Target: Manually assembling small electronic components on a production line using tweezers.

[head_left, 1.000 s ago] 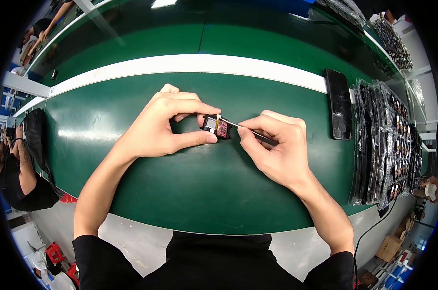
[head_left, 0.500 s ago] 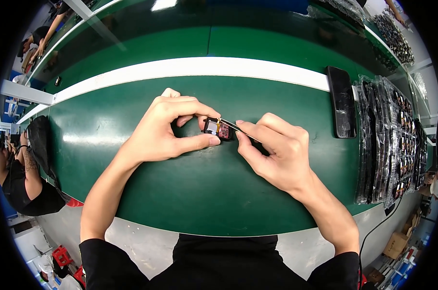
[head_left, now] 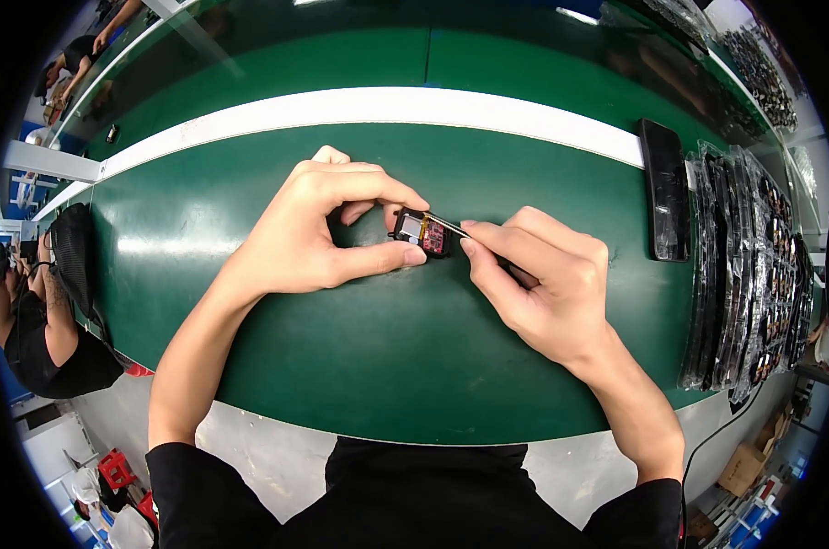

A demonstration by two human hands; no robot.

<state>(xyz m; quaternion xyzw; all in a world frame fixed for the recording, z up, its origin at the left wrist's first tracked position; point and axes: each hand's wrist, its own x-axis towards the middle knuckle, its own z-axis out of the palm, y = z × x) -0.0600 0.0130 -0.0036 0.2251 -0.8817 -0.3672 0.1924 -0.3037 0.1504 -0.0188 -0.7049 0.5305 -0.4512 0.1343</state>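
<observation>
Between the thumb and forefinger of my left hand is a small black electronic device, its casing uncovered. A red circuit board, a silvery block and a yellowish strip show inside it. My right hand pinches slim metal tweezers. Their tips reach the upper edge of the device, close to my left fingertip. What the tips touch is too small to tell. Both hands are over the middle of the green tabletop.
At the right stand stacked clear plastic trays holding many small parts. A black phone lies beside them, near a white rail crossing behind my hands. Another person sits at the left edge, next to a black bag.
The device and both hands appear slightly farther right and higher in the picture. The surroundings have shifted too, so the view itself moved. The tweezers lie at a slightly different angle.
</observation>
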